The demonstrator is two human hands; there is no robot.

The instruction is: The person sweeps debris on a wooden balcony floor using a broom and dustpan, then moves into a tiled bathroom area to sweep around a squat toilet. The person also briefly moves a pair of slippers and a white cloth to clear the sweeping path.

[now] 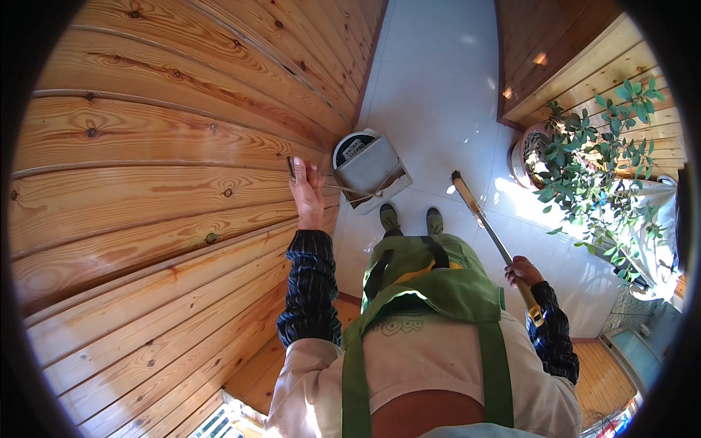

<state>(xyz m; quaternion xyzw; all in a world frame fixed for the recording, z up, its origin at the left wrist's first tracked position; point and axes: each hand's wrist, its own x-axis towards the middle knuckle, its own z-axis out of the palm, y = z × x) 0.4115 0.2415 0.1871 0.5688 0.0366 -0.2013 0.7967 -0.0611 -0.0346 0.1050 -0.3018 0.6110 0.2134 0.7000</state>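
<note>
My left hand (308,191) is raised in front of the plank wall and grips the end of a thin dustpan handle (350,190). That handle runs down to a long-handled dustpan (372,169), which is near the floor beside a round white bin (344,148) or similar container. In my right hand (523,272) is the long handle of a broom or brush (495,238); its narrow head (465,191) points away from me, low over the floor. Whether the head touches the floor I cannot tell.
Knotty pine planks (164,180) line the left side. A leafy potted plant (597,148) stands at the right, its terracotta-coloured pot (520,161) by a wooden wall corner. Pale floor tiles (438,98) run ahead between wooden walls. My boots (434,220) are just behind the dustpan.
</note>
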